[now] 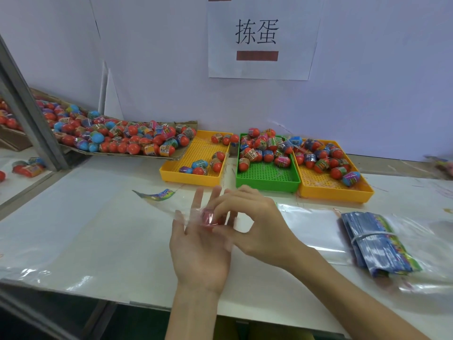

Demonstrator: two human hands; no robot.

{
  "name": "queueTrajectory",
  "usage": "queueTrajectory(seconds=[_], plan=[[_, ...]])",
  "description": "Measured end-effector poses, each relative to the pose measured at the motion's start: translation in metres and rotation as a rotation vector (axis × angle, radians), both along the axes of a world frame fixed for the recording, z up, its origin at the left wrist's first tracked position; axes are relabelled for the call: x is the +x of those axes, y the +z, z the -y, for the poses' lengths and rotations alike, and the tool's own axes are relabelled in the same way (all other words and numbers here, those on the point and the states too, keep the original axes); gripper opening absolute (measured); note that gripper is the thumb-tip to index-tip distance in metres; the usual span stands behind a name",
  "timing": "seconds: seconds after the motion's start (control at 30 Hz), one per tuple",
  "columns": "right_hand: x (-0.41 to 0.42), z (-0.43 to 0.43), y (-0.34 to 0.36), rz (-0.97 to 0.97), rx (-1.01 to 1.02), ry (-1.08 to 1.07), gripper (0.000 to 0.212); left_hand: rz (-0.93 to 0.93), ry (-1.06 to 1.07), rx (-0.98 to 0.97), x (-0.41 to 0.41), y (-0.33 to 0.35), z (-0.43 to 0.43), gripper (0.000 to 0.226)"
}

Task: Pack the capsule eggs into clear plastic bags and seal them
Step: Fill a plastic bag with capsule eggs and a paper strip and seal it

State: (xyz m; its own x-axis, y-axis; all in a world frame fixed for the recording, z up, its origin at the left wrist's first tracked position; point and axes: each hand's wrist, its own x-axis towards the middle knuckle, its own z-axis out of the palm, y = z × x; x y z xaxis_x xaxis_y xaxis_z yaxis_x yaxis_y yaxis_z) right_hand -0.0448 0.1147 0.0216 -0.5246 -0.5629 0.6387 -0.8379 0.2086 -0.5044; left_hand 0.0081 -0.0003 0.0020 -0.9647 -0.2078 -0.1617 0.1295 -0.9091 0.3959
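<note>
Sign on wall: "拣蛋"

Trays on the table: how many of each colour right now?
Yellow trays: 2, the left one and the right one
Green tray: 1, between them
Total: 3 trays, all holding capsule eggs
</note>
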Motion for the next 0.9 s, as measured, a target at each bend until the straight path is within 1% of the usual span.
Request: queueTrajectory(seconds=[0.1,0.17,0.3,0.4,0.5,0.57,0.63,0.77,0.83,0.9], plan=[[-0.001,0.0024,-0.0046,-0.104,-0.026,-0.097,0.011,-0.006,-0.051,-0.017,0.0009,0.0,-0.0014,0.06],[-0.0012,0.0031,-0.0063,-0.122,-0.039,-0.134,0.007,-0.004,-0.077,-0.018,0.0008,-0.0007,-0.0019,0.06],[-0.0016,0.004,-0.0071,-0.157,-0.082,-0.219,0.017,-0.008,-0.111,-0.001,0.0007,-0.001,-0.0022,0.06],[-0.0011,0.0053,-0.0046,-0.138,-0.127,-0.303,0.031,0.001,-0.108,-0.027,-0.0005,-0.0011,-0.003,0.06],[-0.0017,0.0037,-0.0018,-0.072,-0.066,-0.273,0.04,-0.004,-0.122,-0.027,-0.0003,-0.0006,-0.0035,0.061],[-0.0029,0.0019,-0.0012,-0.063,0.015,-0.238,0.035,-0.019,-0.133,-0.017,-0.0005,-0.0012,-0.0036,0.061],[-0.0034,0.0007,-0.0019,-0.096,0.056,-0.246,0.032,-0.033,-0.143,-0.003,-0.0013,-0.002,-0.0039,0.06],[-0.0026,0.0002,-0.0049,-0.148,0.051,-0.268,0.038,-0.038,-0.15,0.013,-0.0026,-0.0016,-0.0057,0.061],[-0.0018,0.0007,-0.0064,-0.134,0.047,-0.259,0.04,-0.054,-0.153,0.008,-0.004,-0.003,-0.006,0.063],[-0.0011,0.002,-0.0079,-0.101,0.04,-0.254,0.048,-0.06,-0.158,-0.032,-0.0054,-0.003,-0.0068,0.065]])
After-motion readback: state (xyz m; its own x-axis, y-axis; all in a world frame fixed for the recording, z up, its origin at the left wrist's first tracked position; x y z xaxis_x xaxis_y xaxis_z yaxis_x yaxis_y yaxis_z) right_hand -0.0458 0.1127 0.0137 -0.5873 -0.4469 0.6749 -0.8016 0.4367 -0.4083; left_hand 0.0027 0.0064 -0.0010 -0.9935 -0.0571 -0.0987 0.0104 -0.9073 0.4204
